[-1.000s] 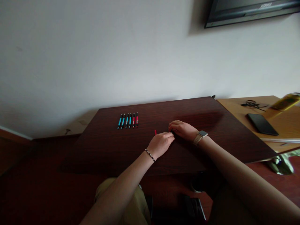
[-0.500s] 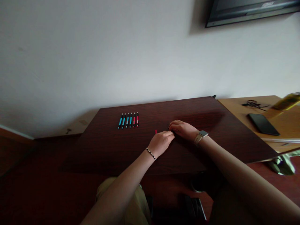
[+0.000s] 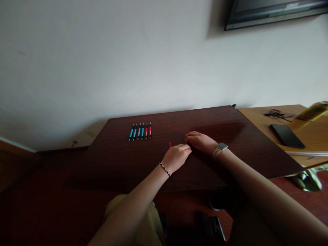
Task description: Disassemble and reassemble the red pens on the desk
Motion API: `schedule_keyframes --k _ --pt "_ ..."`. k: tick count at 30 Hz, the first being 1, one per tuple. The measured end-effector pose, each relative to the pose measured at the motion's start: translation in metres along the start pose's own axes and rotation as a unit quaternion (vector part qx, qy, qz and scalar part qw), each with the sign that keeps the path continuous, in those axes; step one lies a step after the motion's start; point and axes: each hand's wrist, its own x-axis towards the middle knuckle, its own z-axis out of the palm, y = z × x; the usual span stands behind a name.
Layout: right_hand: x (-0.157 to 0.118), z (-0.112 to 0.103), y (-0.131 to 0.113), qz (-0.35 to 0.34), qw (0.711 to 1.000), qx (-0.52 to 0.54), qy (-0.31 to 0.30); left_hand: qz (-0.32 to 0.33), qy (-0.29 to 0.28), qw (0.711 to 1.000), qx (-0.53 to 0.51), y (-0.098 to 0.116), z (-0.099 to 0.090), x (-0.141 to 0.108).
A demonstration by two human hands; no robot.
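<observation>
My left hand (image 3: 177, 158), with a beaded bracelet at its wrist, is closed with the fingers curled down over the dark table (image 3: 205, 119). Just beside its fingertips is my right hand (image 3: 201, 141), also closed, a watch on its wrist. Whatever the fingers hold is hidden by the hands. A small red piece (image 3: 170, 145) sticks out past the back of my left hand; I cannot tell whether that hand touches it. Farther left, several pens lie in a neat row, blue pens (image 3: 135, 132) first and two red pens (image 3: 150, 131) at the right end.
A wooden desk (image 3: 256, 118) adjoins on the right, bearing a black phone (image 3: 287, 135), a dark cable (image 3: 278, 114) and a yellow bottle (image 3: 314, 111). The wall (image 3: 153, 51) rises behind the table, with a screen (image 3: 271, 17) mounted at upper right.
My left hand has shifted very slightly to the right at its fingertips. My right hand and the row of pens look the same.
</observation>
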Motion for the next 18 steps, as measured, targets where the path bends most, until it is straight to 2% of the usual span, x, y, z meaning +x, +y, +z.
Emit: schedule_keyframes --k 18 --pt "-0.0002 -0.0001 -0.0014 0.008 1.0 -0.004 -0.004 -0.002 0.008 1.0 0.002 -0.0022 0.002 -0.0008"
